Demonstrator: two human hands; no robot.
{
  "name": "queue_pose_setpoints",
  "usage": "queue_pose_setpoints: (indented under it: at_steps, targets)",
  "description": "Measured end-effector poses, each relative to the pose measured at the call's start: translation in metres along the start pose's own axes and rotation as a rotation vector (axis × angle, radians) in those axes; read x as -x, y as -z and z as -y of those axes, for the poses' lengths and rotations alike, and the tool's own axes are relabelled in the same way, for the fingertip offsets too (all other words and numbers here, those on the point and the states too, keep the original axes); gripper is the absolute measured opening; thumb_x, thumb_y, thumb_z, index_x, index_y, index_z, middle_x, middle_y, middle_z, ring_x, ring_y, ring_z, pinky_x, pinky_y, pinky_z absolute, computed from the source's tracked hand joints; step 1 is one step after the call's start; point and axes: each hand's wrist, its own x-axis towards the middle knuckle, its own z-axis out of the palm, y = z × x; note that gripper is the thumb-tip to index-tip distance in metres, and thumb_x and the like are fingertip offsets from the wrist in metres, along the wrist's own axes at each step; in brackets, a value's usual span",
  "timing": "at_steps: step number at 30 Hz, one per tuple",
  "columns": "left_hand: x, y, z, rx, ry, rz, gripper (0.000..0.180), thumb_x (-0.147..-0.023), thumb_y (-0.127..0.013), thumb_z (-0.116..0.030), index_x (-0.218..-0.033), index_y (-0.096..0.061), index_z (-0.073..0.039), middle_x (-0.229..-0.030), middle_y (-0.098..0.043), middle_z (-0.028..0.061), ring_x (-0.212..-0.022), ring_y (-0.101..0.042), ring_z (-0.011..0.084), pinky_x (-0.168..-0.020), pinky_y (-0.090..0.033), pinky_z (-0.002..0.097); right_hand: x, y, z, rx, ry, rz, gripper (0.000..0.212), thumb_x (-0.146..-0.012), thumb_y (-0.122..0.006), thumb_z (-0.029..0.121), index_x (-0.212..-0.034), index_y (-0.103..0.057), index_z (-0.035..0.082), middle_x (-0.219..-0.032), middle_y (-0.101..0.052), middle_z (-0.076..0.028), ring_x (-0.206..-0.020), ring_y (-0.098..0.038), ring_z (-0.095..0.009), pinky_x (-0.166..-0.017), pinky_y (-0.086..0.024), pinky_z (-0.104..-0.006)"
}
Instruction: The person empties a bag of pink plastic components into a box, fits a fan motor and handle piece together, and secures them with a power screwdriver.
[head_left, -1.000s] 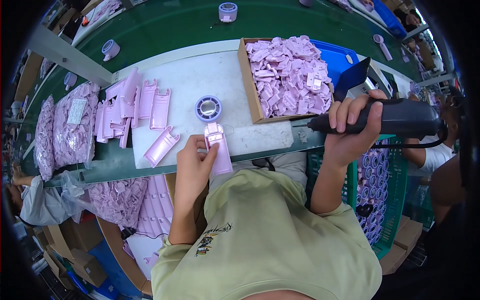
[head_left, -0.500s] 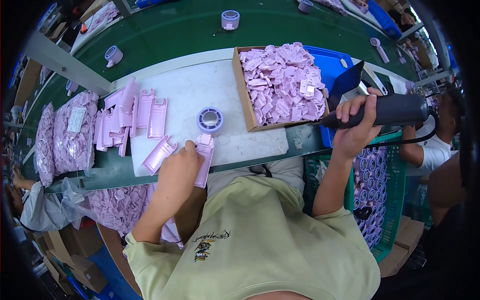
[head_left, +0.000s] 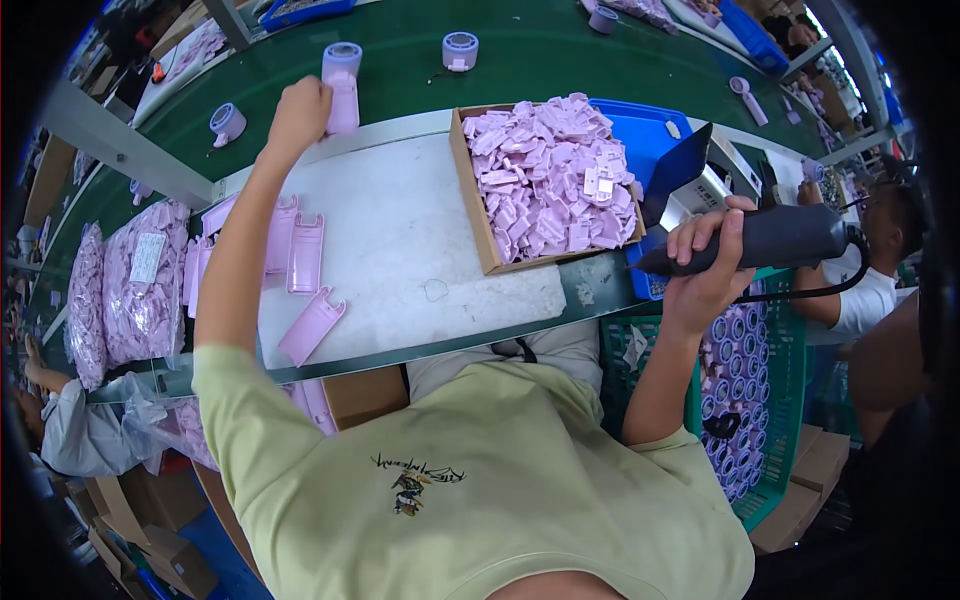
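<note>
Now I see the left hand (head_left: 302, 108) holding a pink-and-purple handheld fan (head_left: 343, 98) at the green belt's (head_left: 540, 70) near edge. The right hand (head_left: 708, 262) grips a black electric screwdriver (head_left: 785, 237) near the cardboard box (head_left: 469, 190) of pink parts (head_left: 545, 180).

A pale green, short-sleeved T-shirt (head_left: 570, 460) carries a small dark print (head_left: 407, 492). The trousers (head_left: 440, 374) are light grey.

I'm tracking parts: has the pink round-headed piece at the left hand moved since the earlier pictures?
Yes. Against the white mat, the piece has moved outward and left, from the near edge to past the far edge.
</note>
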Motion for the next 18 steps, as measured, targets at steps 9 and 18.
queue_pose_setpoints:
  at_steps: [9,18]
  targets:
    - [-0.06,-0.09,-0.06,-0.353,-0.306,-0.296,0.038,-0.089,-0.055,-0.035,-0.101,-0.061,0.001,-0.111,-0.058,0.0222,-0.104,-0.054,0.0388,-0.088,-0.046,0.0457,-0.001,0.007,-0.001,0.049,0.019,-0.038,0.024,-0.095,-0.051,0.02,-0.111,-0.046,0.002,-0.063,-0.043,-0.002,-0.048,-0.042,-0.009,-0.048,-0.037,-0.0245]
    - [-0.08,-0.16,-0.079,-0.278,-0.4,-0.129,0.034,-0.089,-0.055,-0.034,-0.098,-0.069,-0.004,-0.098,-0.065,0.0158,-0.09,-0.061,0.0314,-0.087,-0.047,0.0394,0.001,0.009,0.0,0.089,-0.005,-0.031,0.023,-0.095,-0.052,0.019,-0.11,-0.047,0.003,-0.063,-0.043,-0.001,-0.05,-0.042,-0.009,-0.05,-0.037,-0.0253]
